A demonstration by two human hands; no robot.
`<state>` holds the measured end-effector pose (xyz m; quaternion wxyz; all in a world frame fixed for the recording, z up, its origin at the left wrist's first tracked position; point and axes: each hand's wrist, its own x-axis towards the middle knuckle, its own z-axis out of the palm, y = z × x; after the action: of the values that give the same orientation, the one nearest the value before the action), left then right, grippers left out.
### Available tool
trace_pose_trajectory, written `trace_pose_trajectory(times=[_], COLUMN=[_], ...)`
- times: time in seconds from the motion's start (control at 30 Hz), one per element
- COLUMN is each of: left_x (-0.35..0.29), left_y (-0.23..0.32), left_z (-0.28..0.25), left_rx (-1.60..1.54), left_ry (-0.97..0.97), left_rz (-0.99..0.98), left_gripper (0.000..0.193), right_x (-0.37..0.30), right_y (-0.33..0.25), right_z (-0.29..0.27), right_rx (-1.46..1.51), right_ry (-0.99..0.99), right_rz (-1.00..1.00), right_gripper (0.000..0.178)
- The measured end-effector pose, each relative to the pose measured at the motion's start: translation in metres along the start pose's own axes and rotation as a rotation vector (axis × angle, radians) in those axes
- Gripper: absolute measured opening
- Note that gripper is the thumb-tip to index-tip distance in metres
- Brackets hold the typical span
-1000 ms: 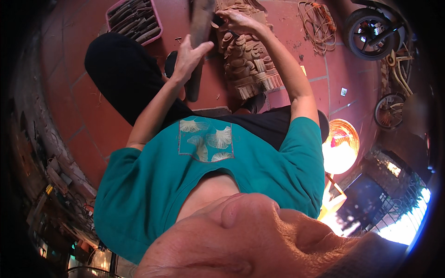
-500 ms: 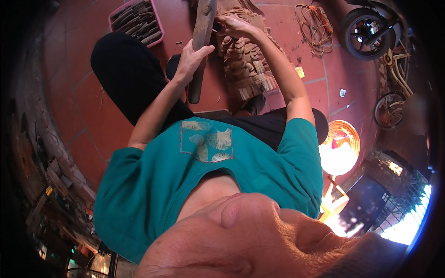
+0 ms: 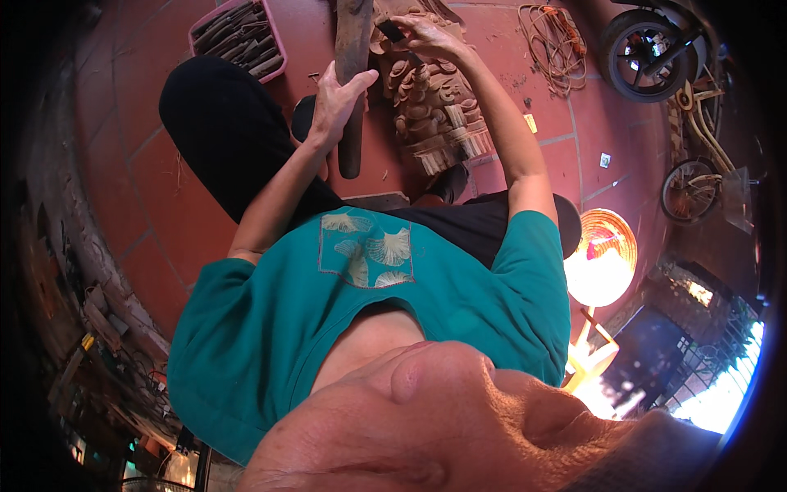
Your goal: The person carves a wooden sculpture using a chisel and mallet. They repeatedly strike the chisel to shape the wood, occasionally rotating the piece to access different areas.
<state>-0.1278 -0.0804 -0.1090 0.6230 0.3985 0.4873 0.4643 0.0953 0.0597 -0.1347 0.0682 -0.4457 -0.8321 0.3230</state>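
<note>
My left hand [image 3: 336, 105] grips a long, worn wooden club [image 3: 351, 135], its thumb laid across the wood. The club's far end runs out of the picture at the top. My right hand [image 3: 428, 38] is bent, its fingers round a short dark piece [image 3: 390, 31] whose exact kind I cannot make out. That hand is over the far part of a carved wooden piece [image 3: 434, 102] with deep scrolls and curls, lying on the floor between my legs. The club is just left of the carving.
A pink basket [image 3: 282, 51] full of dark chisel-like tools stands at the far left. A coiled orange cord [image 3: 554, 49] lies on the red tile floor [image 3: 135, 98]. Wheels [image 3: 648, 56] stand at the right, and a round woven hat-like thing [image 3: 605, 246] is near my right knee.
My right hand has lifted slightly off the carving and its fingers have opened a little, showing the dark piece. The club has shifted slightly left, my left hand still on it.
</note>
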Motion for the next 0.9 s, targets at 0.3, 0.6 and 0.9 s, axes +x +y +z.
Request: trace_pose_trajectory(times=[0.3, 0.6, 0.9], left_x=[0.006, 0.004, -0.001], left_y=[-0.013, -0.003, -0.003], left_z=[-0.001, 0.002, 0.002], left_rx=[0.229, 0.080, 0.201], left_ry=[-0.026, 0.076, -0.160], left_rz=[0.049, 0.128, -0.020], left_gripper=[0.033, 0.037, 0.044], right_x=[0.008, 0.006, 0.000], right_y=[0.019, 0.014, 0.043], right_z=[0.007, 0.007, -0.008], right_rx=[0.044, 0.016, 0.209], right_ry=[0.051, -0.001, 0.014], right_rz=[-0.088, 0.030, 0.194], right_gripper=[0.060, 0.064, 0.079])
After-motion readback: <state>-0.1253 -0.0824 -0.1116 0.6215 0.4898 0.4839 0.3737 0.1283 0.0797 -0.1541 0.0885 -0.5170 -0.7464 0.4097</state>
